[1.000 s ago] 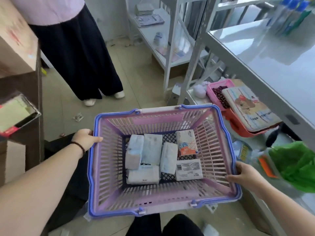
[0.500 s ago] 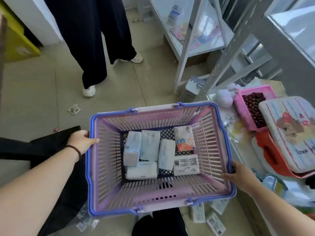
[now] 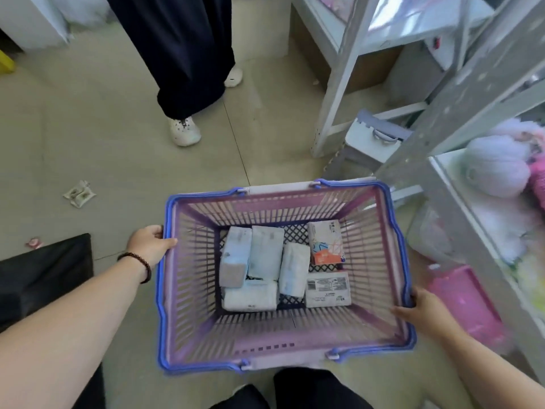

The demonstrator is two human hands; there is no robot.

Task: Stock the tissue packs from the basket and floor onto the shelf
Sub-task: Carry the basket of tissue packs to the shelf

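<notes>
A purple basket with a blue rim [image 3: 188, 305] hangs above the floor, held between both hands. My left hand [image 3: 150, 245] grips its left rim and my right hand [image 3: 424, 305] grips its right rim. Several tissue packs lie flat on the basket's bottom: pale blue-white packs [image 3: 264, 252] on the left, an orange and white pack [image 3: 326, 242] at the back right, and a white pack with a printed label [image 3: 327, 289] at the front right. A grey metal shelf [image 3: 460, 184] stands on the right, close to the basket's far right corner.
A person in dark trousers and white shoes [image 3: 184, 131] stands on the floor ahead. A small wrapper [image 3: 79, 193] lies on the tiles to the left, a black bag [image 3: 44, 273] by my left arm. Soft toys [image 3: 498, 169] and a pink tray [image 3: 469, 302] sit at the shelf.
The view has tilted down toward the floor and the basket has sunk lower in the frame. Both hands keep their hold on the rims. The packs inside have not shifted.
</notes>
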